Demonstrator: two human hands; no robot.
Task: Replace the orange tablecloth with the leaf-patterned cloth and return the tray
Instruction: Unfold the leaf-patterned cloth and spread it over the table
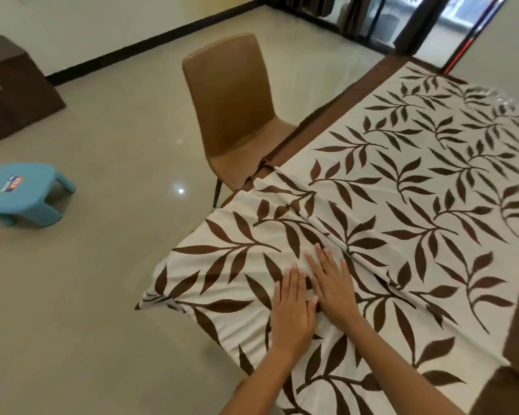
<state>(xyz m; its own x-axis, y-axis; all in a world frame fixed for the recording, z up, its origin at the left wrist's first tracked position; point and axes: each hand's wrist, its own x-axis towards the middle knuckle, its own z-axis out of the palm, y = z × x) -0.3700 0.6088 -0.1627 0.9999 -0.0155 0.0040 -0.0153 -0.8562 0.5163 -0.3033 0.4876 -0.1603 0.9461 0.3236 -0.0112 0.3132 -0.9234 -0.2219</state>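
From the head camera, the leaf-patterned cloth (402, 205) already lies over the bench (369, 85), and it covers almost all of the top; only a dark brown strip of the bench shows along the far left edge. No orange tablecloth and no tray can be seen in this view, so I judge that the old cloth is already taken off, while the return of the tray is not yet done. The spreading itself looks nearly finished but not complete: a raised fold runs across the cloth from the bench edge near the brown chair (234, 115) toward the lower right, and the near left corner hangs wrinkled over the edge. The long axis of the cloth goes along the bench, from the near bottom of the picture toward the far upper right, where the glass doors are. The left hand (292, 310) and the right hand (331, 283) lie side by side, flat on the cloth near this corner, touching each other; the fingers (321, 259) are straight and pressed on the fabric, gripping nothing. A blue stool (24, 193) stands on the floor well apart, on the left.
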